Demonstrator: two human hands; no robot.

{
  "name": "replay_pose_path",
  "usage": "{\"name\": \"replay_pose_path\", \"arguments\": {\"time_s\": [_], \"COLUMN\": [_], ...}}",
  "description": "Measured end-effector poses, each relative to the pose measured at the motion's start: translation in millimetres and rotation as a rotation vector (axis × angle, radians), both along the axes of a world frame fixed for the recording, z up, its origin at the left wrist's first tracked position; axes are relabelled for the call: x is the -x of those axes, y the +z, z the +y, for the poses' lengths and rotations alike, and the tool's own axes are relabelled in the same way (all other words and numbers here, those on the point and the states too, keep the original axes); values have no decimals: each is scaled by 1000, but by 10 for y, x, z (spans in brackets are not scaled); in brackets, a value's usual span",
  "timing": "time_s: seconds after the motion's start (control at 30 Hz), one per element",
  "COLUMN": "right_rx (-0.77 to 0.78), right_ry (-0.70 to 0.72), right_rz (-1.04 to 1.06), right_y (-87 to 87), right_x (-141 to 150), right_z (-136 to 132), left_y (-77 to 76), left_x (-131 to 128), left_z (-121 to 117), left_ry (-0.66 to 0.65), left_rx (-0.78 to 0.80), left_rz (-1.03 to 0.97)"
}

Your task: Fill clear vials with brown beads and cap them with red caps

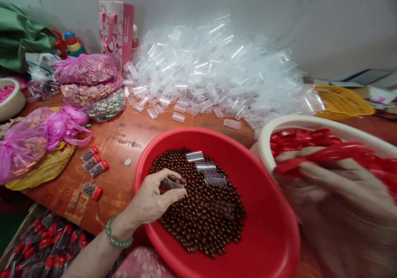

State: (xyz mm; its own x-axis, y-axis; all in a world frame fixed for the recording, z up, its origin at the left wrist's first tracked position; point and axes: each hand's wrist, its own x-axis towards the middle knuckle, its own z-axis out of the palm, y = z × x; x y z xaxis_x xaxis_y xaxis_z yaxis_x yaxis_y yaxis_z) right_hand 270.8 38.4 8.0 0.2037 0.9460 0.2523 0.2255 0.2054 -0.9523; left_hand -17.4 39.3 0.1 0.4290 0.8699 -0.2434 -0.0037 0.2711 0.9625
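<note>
My left hand point(155, 197) is closed round a small clear plastic case point(171, 183) with brown balls at its open end. It is over a red basin point(269, 228) holding many glossy brown balls point(198, 212). Several clear cases, one of them an empty case point(215, 179), lie on the balls. My right hand point(344, 195), smeared by motion, is at the rim of a white basin point(266, 137) full of red caps point(305, 137). A red cap point(290, 167) shows at its fingers, which look closed on it.
Behind the basins, a large heap of clear cases point(211, 71) covers the table point(124, 129). Several filled cases with red caps point(99, 168) lie at left, near pink bags point(68, 123). A box of filled cases point(46, 245) stands below. A yellow basket point(341, 100) is at back right.
</note>
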Motion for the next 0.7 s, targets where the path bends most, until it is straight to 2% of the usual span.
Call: {"name": "replay_pose_path", "arguments": {"time_s": [0.03,0.1,0.17,0.23,0.4,0.53,0.7], "right_rx": [40,144,139,64,-153,-202,-296], "right_ry": [-44,11,97,203,407,538,564], "right_rz": [179,285,216,82,-146,-220,-290], "right_y": [41,117,170,196,214,236,235], "right_x": [220,599,849,979,1044,1000,963], "right_z": [9,27,40,51,108,136,85], "left_y": [-3,-6,-2,6,11,-22,-39], "left_x": [5,15,25,33,54,64,51], "left_z": [-2,-8,-10,-7,5,10,31], "left_ry": [-11,-44,-74,-91,-123,-149,-194], "left_rx": [8,36,67,89,123,134,159], "left_rz": [-7,-40,-88,-127,-175,-200,-249]}}
